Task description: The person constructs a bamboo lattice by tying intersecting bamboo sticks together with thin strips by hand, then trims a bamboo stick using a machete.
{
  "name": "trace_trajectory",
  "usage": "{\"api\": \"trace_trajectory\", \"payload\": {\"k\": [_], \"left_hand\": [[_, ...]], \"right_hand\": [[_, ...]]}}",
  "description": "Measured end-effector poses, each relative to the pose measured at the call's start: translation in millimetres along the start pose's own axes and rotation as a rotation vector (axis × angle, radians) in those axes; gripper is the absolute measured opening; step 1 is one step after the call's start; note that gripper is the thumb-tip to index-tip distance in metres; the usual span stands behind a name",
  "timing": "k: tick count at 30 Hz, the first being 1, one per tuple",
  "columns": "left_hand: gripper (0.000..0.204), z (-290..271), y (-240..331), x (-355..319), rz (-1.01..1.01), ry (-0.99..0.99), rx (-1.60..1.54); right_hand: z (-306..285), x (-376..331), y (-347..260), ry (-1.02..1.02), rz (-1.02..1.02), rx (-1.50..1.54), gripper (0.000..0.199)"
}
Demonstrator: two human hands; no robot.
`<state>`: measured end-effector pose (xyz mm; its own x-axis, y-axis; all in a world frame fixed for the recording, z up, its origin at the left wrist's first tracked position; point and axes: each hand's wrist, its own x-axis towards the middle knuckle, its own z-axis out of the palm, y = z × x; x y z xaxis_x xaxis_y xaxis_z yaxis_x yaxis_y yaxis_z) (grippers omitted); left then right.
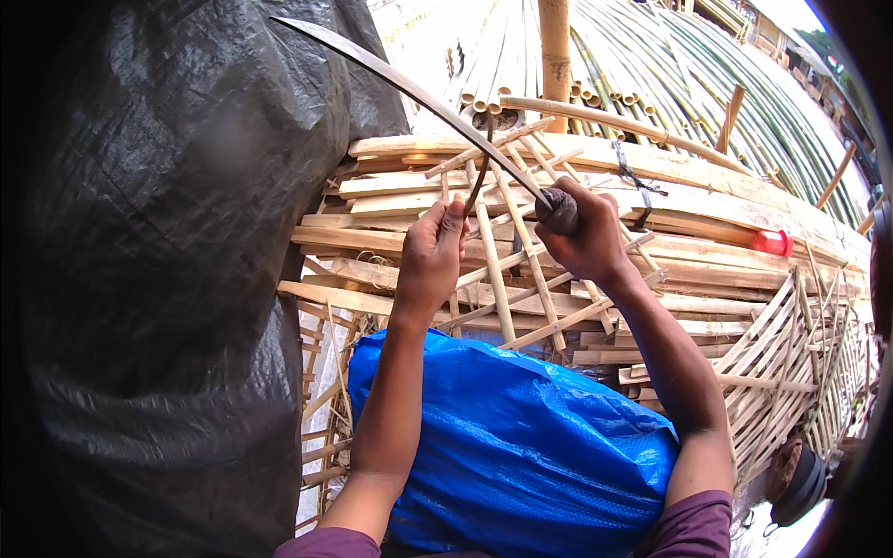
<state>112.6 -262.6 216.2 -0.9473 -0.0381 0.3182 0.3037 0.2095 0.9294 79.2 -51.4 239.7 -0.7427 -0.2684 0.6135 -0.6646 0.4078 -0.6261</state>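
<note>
My right hand is wrapped round the dark, bound handle of a machete. Its long, slightly curved blade slants up and to the left, tip high over the black sheet. Between the thumb and fingers of my left hand is a thin dark brown strip, held upright. The strip crosses the blade around its lower half; whether the two touch I cannot tell. Below both hands lies a loose lattice of bamboo sticks, partly hidden by my hands.
A blue tarp covers my lap. Black plastic sheeting hangs at the left. Split bamboo slats are stacked across the middle, with a red plastic cup on them. A bamboo post and long green poles stand beyond.
</note>
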Motion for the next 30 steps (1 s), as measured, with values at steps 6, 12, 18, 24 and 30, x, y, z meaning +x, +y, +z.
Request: {"api": "trace_trajectory", "payload": {"k": [6, 12, 18, 24, 30], "left_hand": [[0.036, 8.2, 13.5, -4.6, -0.078, 0.144, 0.243], [0.017, 12.3, 7.6, -8.9, 0.151, -0.055, 0.130], [0.014, 14.6, 16.7, -9.0, -0.256, -0.109, -0.452], [0.014, 16.7, 2.2, -7.6, -0.200, -0.049, -0.439], [0.014, 22.7, 6.4, -7.5, -0.186, -0.115, -0.501]], "right_hand": [[4.8, -2.8, 2.4, -0.062, -0.086, -0.171, 0.014], [15.0, -5.1, 6.5, -0.084, -0.115, -0.310, 0.016], [13.0, -7.9, 21.4, -0.082, -0.194, -0.378, 0.018], [9.3, -5.2, 19.3, -0.155, -0.217, -0.488, 0.018], [4.6, -2.0, 39.4, -0.052, -0.405, -0.473, 0.011]]}}
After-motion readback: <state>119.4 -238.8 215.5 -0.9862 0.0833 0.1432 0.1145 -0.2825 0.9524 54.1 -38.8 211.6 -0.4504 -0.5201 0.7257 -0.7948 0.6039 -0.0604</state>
